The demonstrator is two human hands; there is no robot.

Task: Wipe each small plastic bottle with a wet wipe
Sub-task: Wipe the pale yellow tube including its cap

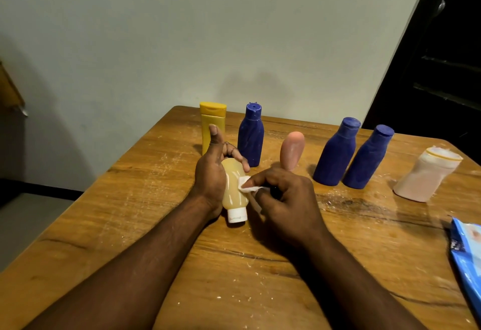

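Left fingers [238, 156] curled round translucent amber plastic bottle with white cap [234, 186], steadying it for wiping, cap toward wearer, low over wooden table [338, 238]. Right fingers [260, 177] pinch white wet wipe [247, 186], pressed on bottle side beside left fingers.

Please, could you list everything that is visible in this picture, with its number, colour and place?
Scratched wooden table: one, brown, under everything.
Opaque yellow plastic bottle with flip cap: one, yellow, back left, upright.
Dark blue plastic bottles: three, one beside the yellow bottle, two together further right.
Rounded pink plastic bottle: one, pink, middle of the row.
Squat pale pink plastic bottle: one, yellowish rim, right end of the row.
Translucent amber plastic bottle with white cap: one, in the left hand.
White wet wipe: one, against the amber bottle.
Blue wipes pack: one, right table edge, partly cut off.
Left hand: holds the amber bottle.
Right hand: pinches the wipe.
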